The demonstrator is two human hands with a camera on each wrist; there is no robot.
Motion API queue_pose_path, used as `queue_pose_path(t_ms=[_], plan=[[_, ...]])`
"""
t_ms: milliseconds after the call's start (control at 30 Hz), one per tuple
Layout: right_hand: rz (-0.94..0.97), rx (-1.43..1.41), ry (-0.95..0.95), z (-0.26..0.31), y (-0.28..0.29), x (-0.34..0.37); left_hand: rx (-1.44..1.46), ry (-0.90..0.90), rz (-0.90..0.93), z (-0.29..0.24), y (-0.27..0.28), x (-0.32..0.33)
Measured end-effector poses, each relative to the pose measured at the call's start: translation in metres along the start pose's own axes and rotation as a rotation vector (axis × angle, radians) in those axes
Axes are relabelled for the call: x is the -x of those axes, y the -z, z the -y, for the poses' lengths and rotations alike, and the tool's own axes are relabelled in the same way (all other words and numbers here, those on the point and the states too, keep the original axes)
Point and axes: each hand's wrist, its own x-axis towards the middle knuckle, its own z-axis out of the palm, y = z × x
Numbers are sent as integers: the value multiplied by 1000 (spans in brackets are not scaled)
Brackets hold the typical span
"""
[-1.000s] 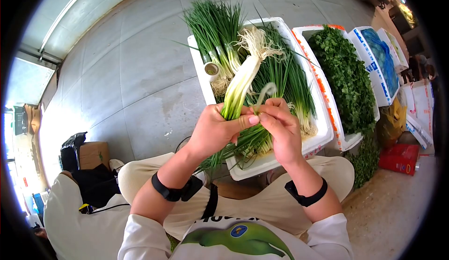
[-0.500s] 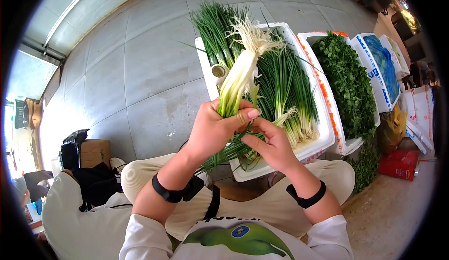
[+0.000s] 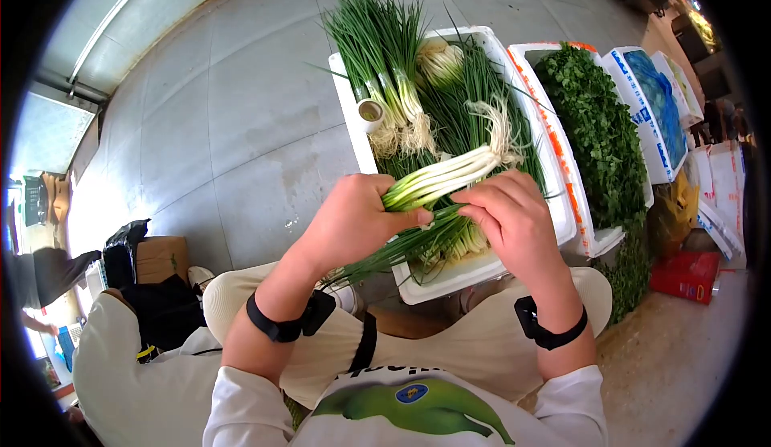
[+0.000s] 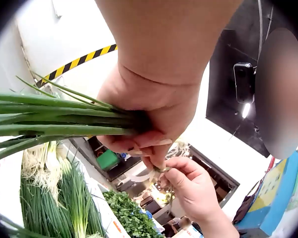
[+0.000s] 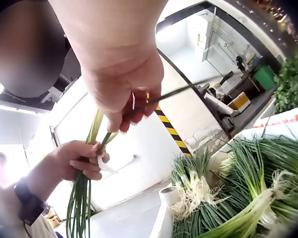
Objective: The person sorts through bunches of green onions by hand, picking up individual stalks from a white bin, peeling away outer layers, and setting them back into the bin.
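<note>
The left hand (image 3: 345, 218) grips a bunch of spring onions (image 3: 446, 175) below its white stems, the roots pointing up and right; in the left wrist view the green leaves (image 4: 54, 121) stick out of the fist. At the right of the bunch, the right hand (image 3: 514, 218) has its thumb and forefinger together. The right wrist view shows this hand (image 5: 126, 94) pinching a thin green leaf (image 5: 176, 91), close above the left hand (image 5: 77, 161). A whitish strip (image 5: 108, 166) hangs by the left fingers.
A white foam box (image 3: 347, 110) holds more spring onions (image 3: 377, 49) and a white roll (image 3: 370, 115). Right of it stand a box of leafy greens (image 3: 590, 118) and a box with blue plastic (image 3: 654, 102). A red package (image 3: 684, 277) lies on the floor.
The bunch in the left hand has tipped to the right, uncovering bundles in the box. The right hand has moved up and right, and its fingers point more to the left.
</note>
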Motion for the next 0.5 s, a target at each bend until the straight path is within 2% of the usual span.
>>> queue_pose_path(t_ms=[67, 133, 167, 233, 333, 367, 400, 467, 500], plan=[[-8, -7, 10, -4, -3, 1, -13, 38, 120, 4, -1, -2], [-34, -55, 139, -8, -3, 3, 9, 70, 189, 1, 2, -3], [-35, -54, 139, -7, -2, 3, 29, 97, 253, -2, 4, -3], [84, -2, 164, -3, 3, 2, 52, 89, 296, -10, 6, 0], [53, 0, 246, -8, -8, 1, 112, 35, 367, -3, 4, 1], [143, -24, 185, -8, -6, 6, 148, -12, 396, 0, 4, 1], [142, -24, 186, -5, -7, 9, 148, -13, 395, -1, 5, 2], [224, -256, -17, -2, -9, 9, 186, -6, 445, -4, 10, 4], [224, -256, -13, -2, -10, 8, 185, -8, 442, -3, 11, 5]])
